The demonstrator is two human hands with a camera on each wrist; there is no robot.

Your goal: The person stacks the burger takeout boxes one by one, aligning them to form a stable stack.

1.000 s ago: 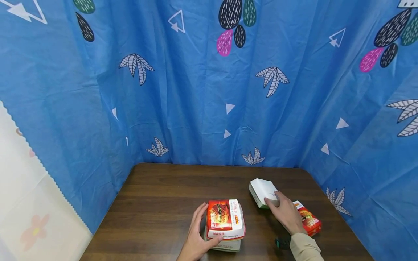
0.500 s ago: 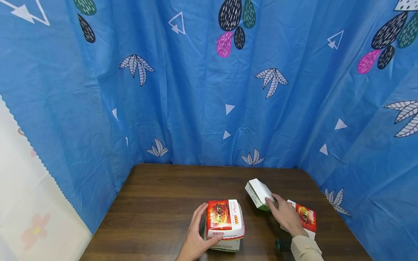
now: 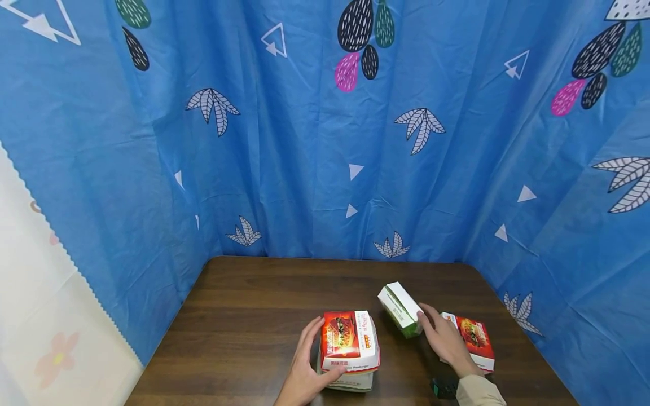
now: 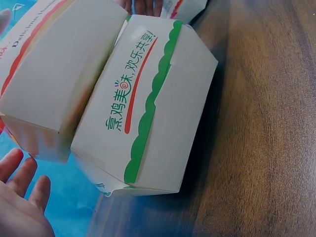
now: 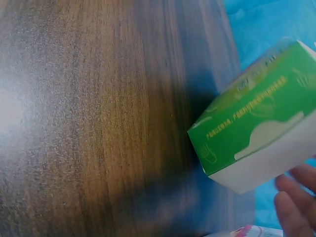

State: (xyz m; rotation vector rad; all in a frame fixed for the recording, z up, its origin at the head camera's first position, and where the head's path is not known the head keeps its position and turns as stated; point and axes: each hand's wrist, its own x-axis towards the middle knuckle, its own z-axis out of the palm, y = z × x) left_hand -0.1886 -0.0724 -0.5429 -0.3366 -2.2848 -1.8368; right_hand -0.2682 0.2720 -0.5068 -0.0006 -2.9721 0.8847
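Two burger boxes are stacked near the table's front: a red-and-white one [image 3: 349, 343] lies over a white one with scalloped green trim [image 4: 148, 103]. My left hand [image 3: 304, 363] grips the upper box, thumb along its front edge and fingers at its left side. At the right, my right hand [image 3: 448, 343] holds a white-and-green burger box [image 3: 400, 307] by its near right corner. That box is tipped so a printed narrow side faces up, and its green face [image 5: 261, 106] shows in the right wrist view. The undersides of the right fingers are hidden in the head view.
Another red-and-white burger box [image 3: 473, 338] lies right of my right hand. A small black-and-green item [image 3: 443, 388] shows beside the right sleeve [image 3: 479, 391]. Blue patterned curtains [image 3: 304, 141] stand around the brown wooden table [image 3: 244, 316].
The white-and-green box has turned from its white top facing up to a printed side facing up. The right-hand red box has shifted left and turned. My left hand and its stack stay put.
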